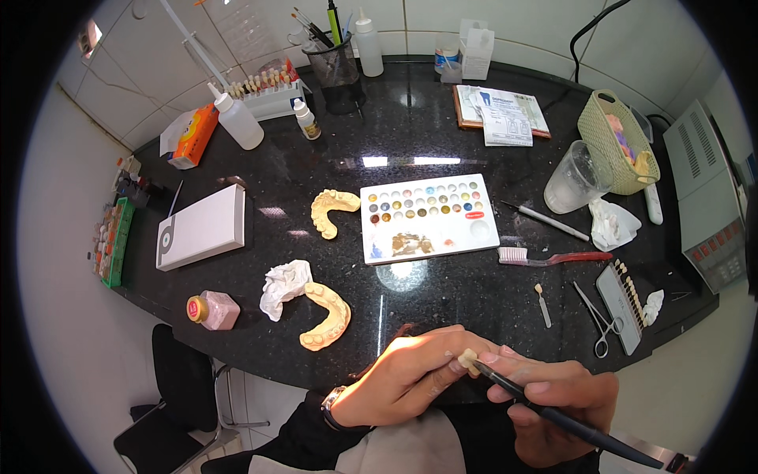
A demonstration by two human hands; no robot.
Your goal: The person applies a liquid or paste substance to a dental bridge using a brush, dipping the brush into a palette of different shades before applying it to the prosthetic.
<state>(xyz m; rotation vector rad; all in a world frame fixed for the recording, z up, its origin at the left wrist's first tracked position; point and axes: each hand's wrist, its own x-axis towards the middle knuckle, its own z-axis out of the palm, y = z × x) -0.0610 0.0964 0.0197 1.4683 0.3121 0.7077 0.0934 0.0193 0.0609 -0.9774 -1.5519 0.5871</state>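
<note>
Close to my body, at the table's front edge, my left hand (418,375) pinches a small cream dental crown (469,362) between its fingertips. My right hand (557,399) grips a slim black-handled brush (568,423) like a pen. The brush's tip meets the crown; its exact point is too small to make out. Beyond my hands lies a white paint palette (430,245) with rows of coloured wells and brown smears. Two cream plaster dental casts, a far one (322,213) and a nearer one (339,320), rest left of it. Crumpled white tissue (284,286) touches the nearer cast.
To the right lie a red toothbrush (553,257), a metal-tipped pen-like tool (553,223), scissor-like forceps (598,320) and a tooth shade guide (622,312). A plastic cup (575,178) stands by a basket (604,118). Leftward are a pink jar (217,310) and a white box (205,227).
</note>
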